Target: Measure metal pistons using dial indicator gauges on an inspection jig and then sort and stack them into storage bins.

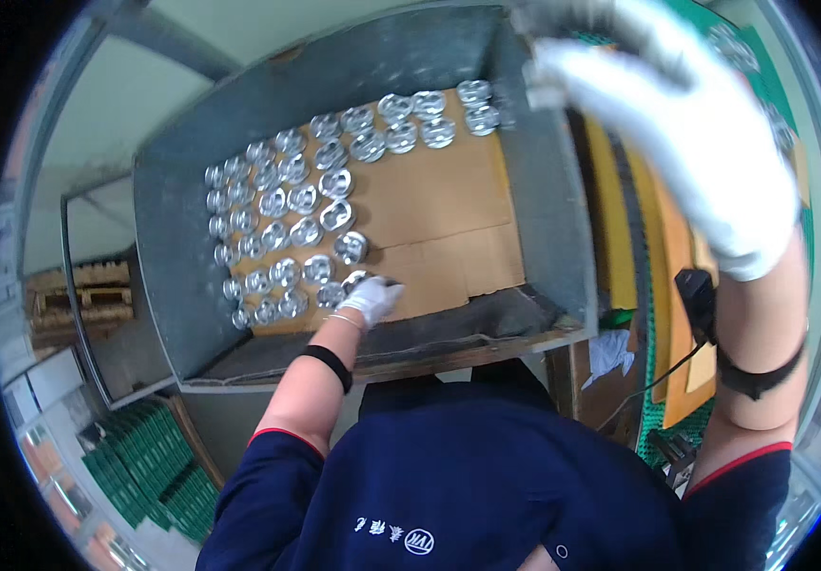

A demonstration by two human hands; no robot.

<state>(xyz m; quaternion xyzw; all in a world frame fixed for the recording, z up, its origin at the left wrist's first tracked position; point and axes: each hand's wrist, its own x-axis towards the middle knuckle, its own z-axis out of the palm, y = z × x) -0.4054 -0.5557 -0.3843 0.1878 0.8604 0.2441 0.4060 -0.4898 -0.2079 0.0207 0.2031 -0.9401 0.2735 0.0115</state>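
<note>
Shiny metal pistons stand in rows on a sheet of brown cardboard inside a deep grey bin. At the near end of the rows, my left hand, in a white glove, is closed over a piston and partly hides it. My right hand, also gloved in white, is raised high over the bin's right wall, close to the camera and smeared by motion. Its thumb and fingers are spread apart with nothing visible between them. The nearest pistons to it are the pair in the far right corner.
To the right, a bench carries yellow and orange boards, a black device with a cable, and a green mat. A crumpled cloth hangs beside the bin. Green crates and a wooden pallet are at left.
</note>
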